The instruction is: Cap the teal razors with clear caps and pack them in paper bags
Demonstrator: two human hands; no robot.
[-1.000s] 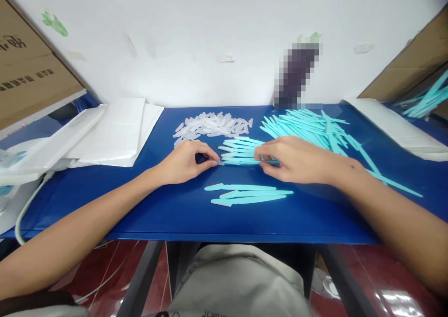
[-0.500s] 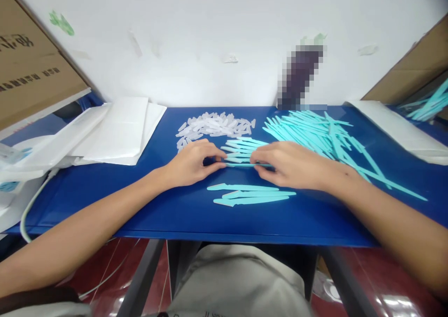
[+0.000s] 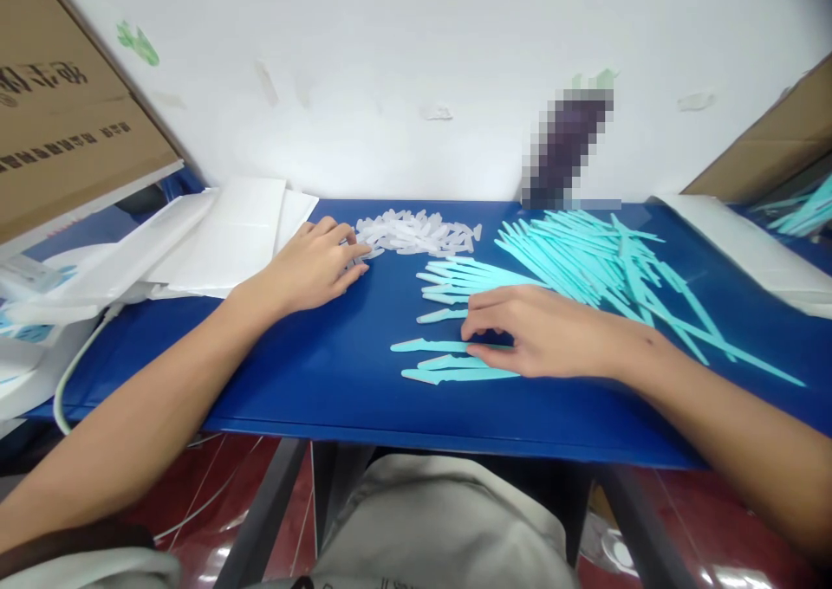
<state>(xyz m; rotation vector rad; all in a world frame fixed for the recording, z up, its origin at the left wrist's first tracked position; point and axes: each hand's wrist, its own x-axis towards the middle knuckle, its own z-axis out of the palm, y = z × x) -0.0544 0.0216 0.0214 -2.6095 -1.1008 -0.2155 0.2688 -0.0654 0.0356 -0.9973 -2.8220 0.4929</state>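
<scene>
My left hand (image 3: 313,264) reaches to the left edge of a pile of whitish translucent blade caps (image 3: 416,232). Its fingers are apart, the tips at the outermost caps. Lower right of there, my right hand (image 3: 526,329) is closed with thumb and forefinger around a turquoise eyebrow razor (image 3: 429,346) lying blade end to the left. Two more razors (image 3: 425,376) lie just in front of it, partly under the hand. Behind it are a single razor (image 3: 442,315) and a fanned row of razors (image 3: 455,275), their handles partly hidden by my right hand.
A large heap of turquoise razors (image 3: 585,251) spreads over the right of the blue tabletop (image 3: 312,390). White paper sheets (image 3: 227,225) and a cardboard box (image 3: 78,113) are at left, beside a white cable (image 3: 71,364). A white wall (image 3: 390,78) stands behind.
My left hand has left the razor and moved left to the caps. The right hand has let go of that razor, now lying on the table, and come nearer to the front razors.
</scene>
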